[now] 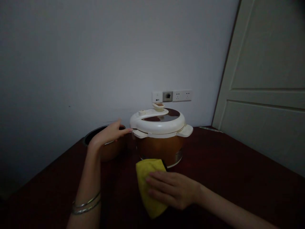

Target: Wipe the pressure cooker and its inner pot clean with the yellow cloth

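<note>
Yellow cloth (143, 182) at 6 o'clock of cooker (157, 145); likely soft, light, best held by edge. Right hand (173, 189): fingers together across cloth, thumb hidden, can't tell grip. Left hand (109, 134): fingers loosely spread, tip at cooker's 9 o'clock handle (140, 134).

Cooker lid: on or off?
On: the white lid sits over the brown cooker body. Whether it's locked, I can't tell.

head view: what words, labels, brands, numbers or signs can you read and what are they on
No text can be read.
Cooker: pale patch low on its body, too dark and blurred to read.
Wall sockets: any markings too small to read.
Yellow cloth: no lettering seen.
</note>
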The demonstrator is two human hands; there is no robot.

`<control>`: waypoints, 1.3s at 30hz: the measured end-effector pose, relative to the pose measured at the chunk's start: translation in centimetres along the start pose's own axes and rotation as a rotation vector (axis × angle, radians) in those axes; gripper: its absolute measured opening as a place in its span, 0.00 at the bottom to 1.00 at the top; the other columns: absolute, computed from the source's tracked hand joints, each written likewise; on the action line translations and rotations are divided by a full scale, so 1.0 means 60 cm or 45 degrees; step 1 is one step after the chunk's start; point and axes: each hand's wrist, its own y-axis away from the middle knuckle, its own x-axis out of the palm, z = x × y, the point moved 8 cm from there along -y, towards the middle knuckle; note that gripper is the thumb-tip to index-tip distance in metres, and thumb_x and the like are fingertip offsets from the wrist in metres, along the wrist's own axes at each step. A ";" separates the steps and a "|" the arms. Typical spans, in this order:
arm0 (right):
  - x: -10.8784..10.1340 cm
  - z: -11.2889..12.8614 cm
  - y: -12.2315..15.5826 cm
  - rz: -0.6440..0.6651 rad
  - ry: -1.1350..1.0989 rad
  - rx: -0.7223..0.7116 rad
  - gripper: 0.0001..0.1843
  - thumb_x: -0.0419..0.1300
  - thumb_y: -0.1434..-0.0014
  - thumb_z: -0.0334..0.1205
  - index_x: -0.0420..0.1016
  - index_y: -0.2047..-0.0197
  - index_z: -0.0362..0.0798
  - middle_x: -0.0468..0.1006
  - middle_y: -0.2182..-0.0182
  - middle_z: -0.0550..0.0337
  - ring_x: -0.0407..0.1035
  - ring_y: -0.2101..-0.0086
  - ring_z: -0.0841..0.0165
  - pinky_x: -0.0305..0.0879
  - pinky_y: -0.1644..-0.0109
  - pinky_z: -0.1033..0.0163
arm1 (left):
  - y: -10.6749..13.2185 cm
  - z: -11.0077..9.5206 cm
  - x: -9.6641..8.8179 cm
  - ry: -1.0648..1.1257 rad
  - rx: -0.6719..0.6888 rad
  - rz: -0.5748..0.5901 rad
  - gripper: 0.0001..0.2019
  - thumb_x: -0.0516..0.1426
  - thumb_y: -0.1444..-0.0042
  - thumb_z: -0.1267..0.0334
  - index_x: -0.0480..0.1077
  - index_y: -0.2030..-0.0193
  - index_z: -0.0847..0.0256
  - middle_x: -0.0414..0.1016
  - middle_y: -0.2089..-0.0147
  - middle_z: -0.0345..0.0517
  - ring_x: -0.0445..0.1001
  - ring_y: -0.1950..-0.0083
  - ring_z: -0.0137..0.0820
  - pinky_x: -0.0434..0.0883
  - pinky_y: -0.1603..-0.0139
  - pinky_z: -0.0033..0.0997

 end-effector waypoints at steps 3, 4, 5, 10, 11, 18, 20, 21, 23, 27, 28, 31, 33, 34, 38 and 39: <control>0.024 -0.032 -0.061 0.031 0.190 -0.096 0.19 0.48 0.36 0.31 0.66 0.43 0.38 0.70 0.44 0.46 0.61 0.42 0.60 0.58 0.38 0.55 | 0.000 0.015 -0.030 0.049 -0.016 -0.186 0.37 0.55 0.49 0.42 0.56 0.39 0.66 0.70 0.45 0.63 0.77 0.61 0.37 0.69 0.77 0.25; 0.042 -0.047 -0.080 0.046 0.248 -0.072 0.19 0.48 0.35 0.32 0.66 0.43 0.38 0.70 0.44 0.46 0.62 0.43 0.60 0.58 0.38 0.55 | 0.000 0.018 -0.037 0.065 -0.018 -0.242 0.36 0.54 0.48 0.44 0.55 0.38 0.66 0.69 0.43 0.63 0.77 0.62 0.36 0.68 0.77 0.24; 0.065 -0.059 -0.096 0.068 0.302 -0.052 0.19 0.47 0.35 0.32 0.66 0.43 0.38 0.69 0.44 0.47 0.62 0.43 0.60 0.57 0.37 0.54 | 0.000 0.019 -0.044 0.078 -0.022 -0.298 0.36 0.54 0.47 0.46 0.54 0.37 0.67 0.68 0.42 0.63 0.77 0.62 0.36 0.68 0.78 0.24; 0.217 -0.100 -0.120 0.350 0.547 0.022 0.17 0.50 0.37 0.33 0.74 0.49 0.34 0.74 0.48 0.44 0.66 0.46 0.59 0.57 0.38 0.54 | -0.004 0.021 -0.056 0.120 -0.032 -0.451 0.35 0.54 0.45 0.50 0.52 0.34 0.67 0.66 0.40 0.64 0.77 0.66 0.31 0.65 0.79 0.22; 0.245 -0.108 -0.114 0.448 0.580 0.064 0.17 0.52 0.38 0.34 0.76 0.52 0.34 0.75 0.50 0.43 0.67 0.47 0.57 0.58 0.38 0.53 | -0.005 0.020 -0.055 0.117 -0.029 -0.448 0.36 0.54 0.45 0.50 0.52 0.34 0.67 0.66 0.41 0.64 0.77 0.66 0.31 0.65 0.79 0.22; 0.286 -0.086 -0.052 0.583 0.533 0.098 0.15 0.57 0.42 0.38 0.80 0.59 0.35 0.78 0.55 0.42 0.67 0.47 0.53 0.54 0.37 0.49 | -0.014 0.010 -0.029 0.015 0.055 -0.296 0.34 0.52 0.45 0.47 0.56 0.37 0.67 0.68 0.42 0.63 0.76 0.64 0.33 0.67 0.73 0.26; 0.258 -0.072 -0.032 0.494 0.518 0.078 0.16 0.55 0.41 0.36 0.79 0.57 0.33 0.77 0.52 0.41 0.66 0.47 0.54 0.54 0.37 0.52 | -0.018 0.006 -0.019 -0.017 0.075 -0.269 0.33 0.51 0.45 0.45 0.58 0.38 0.67 0.70 0.44 0.62 0.76 0.62 0.35 0.68 0.70 0.27; 0.242 -0.065 -0.020 0.457 0.503 0.067 0.17 0.53 0.40 0.35 0.78 0.56 0.32 0.76 0.51 0.41 0.66 0.47 0.55 0.54 0.37 0.53 | -0.021 0.004 -0.013 -0.022 0.084 -0.248 0.33 0.51 0.45 0.44 0.59 0.39 0.67 0.70 0.44 0.61 0.76 0.61 0.35 0.68 0.70 0.27; 0.208 -0.054 0.004 0.401 0.461 0.055 0.19 0.49 0.39 0.32 0.77 0.55 0.32 0.75 0.50 0.42 0.66 0.47 0.57 0.53 0.37 0.54 | -0.025 -0.002 0.001 -0.019 0.099 -0.193 0.33 0.49 0.45 0.41 0.60 0.41 0.66 0.72 0.46 0.60 0.76 0.60 0.36 0.68 0.70 0.28; 0.150 -0.045 0.056 0.395 0.382 0.094 0.22 0.42 0.37 0.29 0.74 0.51 0.35 0.74 0.48 0.46 0.63 0.45 0.61 0.51 0.35 0.56 | -0.029 -0.016 0.015 -0.038 0.143 -0.180 0.33 0.47 0.45 0.39 0.63 0.45 0.67 0.74 0.50 0.60 0.75 0.58 0.40 0.68 0.68 0.31; 0.139 -0.044 0.069 0.407 0.362 0.108 0.22 0.42 0.38 0.29 0.74 0.50 0.37 0.73 0.47 0.47 0.63 0.44 0.62 0.51 0.35 0.57 | -0.029 -0.018 0.015 -0.045 0.151 -0.195 0.33 0.47 0.44 0.39 0.64 0.45 0.67 0.73 0.50 0.60 0.74 0.57 0.40 0.68 0.66 0.32; 0.111 -0.043 0.108 0.440 0.344 0.163 0.23 0.42 0.40 0.28 0.72 0.48 0.40 0.73 0.47 0.50 0.62 0.43 0.64 0.54 0.37 0.58 | -0.030 -0.015 0.013 -0.035 0.139 -0.227 0.35 0.46 0.44 0.38 0.62 0.42 0.66 0.71 0.45 0.61 0.74 0.53 0.41 0.69 0.62 0.33; 0.094 -0.044 0.135 0.460 0.375 0.204 0.24 0.44 0.42 0.24 0.71 0.47 0.40 0.74 0.47 0.52 0.64 0.44 0.64 0.58 0.40 0.57 | -0.032 -0.009 0.011 -0.014 0.120 -0.232 0.37 0.46 0.44 0.38 0.60 0.39 0.67 0.68 0.42 0.61 0.73 0.51 0.42 0.70 0.61 0.34; 0.084 -0.046 0.149 0.477 0.400 0.235 0.26 0.44 0.44 0.23 0.71 0.46 0.40 0.73 0.46 0.52 0.65 0.45 0.63 0.61 0.42 0.57 | -0.033 -0.006 0.009 -0.003 0.110 -0.237 0.37 0.46 0.44 0.38 0.59 0.38 0.67 0.68 0.42 0.62 0.73 0.50 0.43 0.70 0.61 0.34; 0.031 -0.058 0.217 0.531 0.521 0.423 0.32 0.46 0.49 0.21 0.65 0.41 0.41 0.70 0.43 0.51 0.67 0.47 0.59 0.67 0.49 0.54 | -0.030 -0.008 -0.012 0.107 0.103 -0.359 0.37 0.50 0.44 0.43 0.56 0.35 0.69 0.65 0.39 0.63 0.73 0.50 0.43 0.72 0.65 0.32; 0.014 -0.059 0.235 0.523 0.555 0.467 0.33 0.47 0.49 0.23 0.63 0.39 0.42 0.69 0.43 0.50 0.67 0.47 0.58 0.68 0.49 0.53 | -0.026 -0.014 -0.018 0.173 0.121 -0.401 0.36 0.51 0.44 0.45 0.57 0.36 0.69 0.65 0.39 0.62 0.74 0.51 0.42 0.72 0.67 0.31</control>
